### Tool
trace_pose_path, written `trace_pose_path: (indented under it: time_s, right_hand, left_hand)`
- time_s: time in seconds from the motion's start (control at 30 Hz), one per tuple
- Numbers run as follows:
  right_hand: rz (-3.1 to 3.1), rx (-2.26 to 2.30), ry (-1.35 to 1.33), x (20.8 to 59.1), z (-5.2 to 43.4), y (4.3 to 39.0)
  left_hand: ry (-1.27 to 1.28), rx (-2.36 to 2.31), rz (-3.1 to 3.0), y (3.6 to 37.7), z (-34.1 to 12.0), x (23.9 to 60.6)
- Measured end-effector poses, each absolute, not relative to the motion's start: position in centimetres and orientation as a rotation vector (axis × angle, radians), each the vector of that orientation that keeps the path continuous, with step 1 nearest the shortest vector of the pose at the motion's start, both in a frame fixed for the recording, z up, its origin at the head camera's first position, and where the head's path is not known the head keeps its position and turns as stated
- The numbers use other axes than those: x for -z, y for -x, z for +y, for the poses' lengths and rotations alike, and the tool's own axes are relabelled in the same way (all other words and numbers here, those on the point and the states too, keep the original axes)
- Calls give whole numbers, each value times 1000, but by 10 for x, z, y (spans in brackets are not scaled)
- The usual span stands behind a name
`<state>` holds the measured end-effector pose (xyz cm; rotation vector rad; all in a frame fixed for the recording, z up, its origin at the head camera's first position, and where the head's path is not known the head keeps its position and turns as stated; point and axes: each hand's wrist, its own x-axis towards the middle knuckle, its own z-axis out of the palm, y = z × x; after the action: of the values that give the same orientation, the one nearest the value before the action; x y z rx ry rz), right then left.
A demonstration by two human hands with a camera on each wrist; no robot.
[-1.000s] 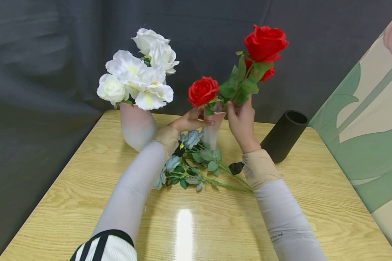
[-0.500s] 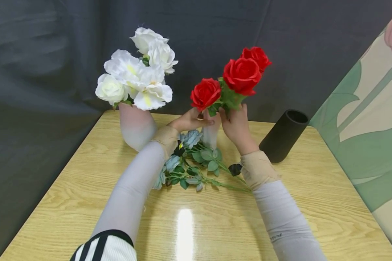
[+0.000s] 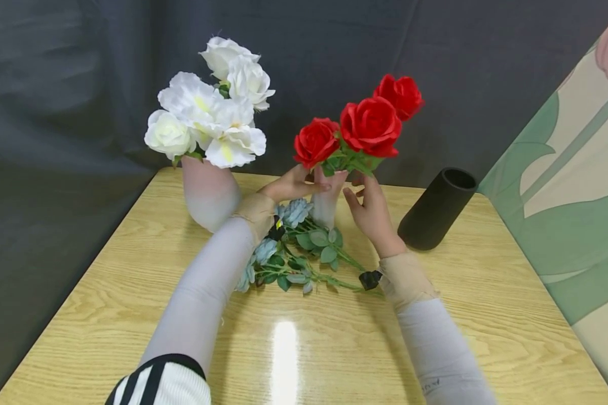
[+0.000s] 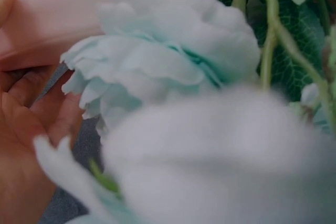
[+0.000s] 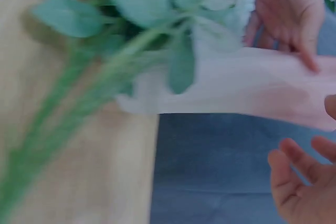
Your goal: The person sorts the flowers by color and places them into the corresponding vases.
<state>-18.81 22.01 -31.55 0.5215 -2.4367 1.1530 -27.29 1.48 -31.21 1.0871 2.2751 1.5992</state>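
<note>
The vase is held upright by the left hand, roses pointing up; right hand fingers are spread apart, shown clear of it only by the right wrist view.

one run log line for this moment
left hand holds slim pink vase | right hand open beside it | three red roses in vase

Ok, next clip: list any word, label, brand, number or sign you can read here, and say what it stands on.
Right sleeve: small dark print near the lower edge of the head view, too small and tilted to read.
Nothing else carries text: none shows on the pink vase with red roses, the black vase, the white-flower vase, the table or the painted panel. Both wrist views are blurred, with no lettering.
</note>
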Motion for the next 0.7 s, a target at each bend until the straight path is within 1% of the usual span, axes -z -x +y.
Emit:
trace_pose_path:
  time_s: [0.1,0.37,0.7]
  right_hand:
    - [-2574,-1210,-428,327,227,181]
    - [-2765,-1168,-364,344,247,163]
    - [-2809,-1096,-308,347,288,131]
  left_hand:
    - [-1057,-1621,2251,271,17,312]
    - [-1044,-1632,2225,271,15,316]
    - [-1065,-1314,2422,249,2,310]
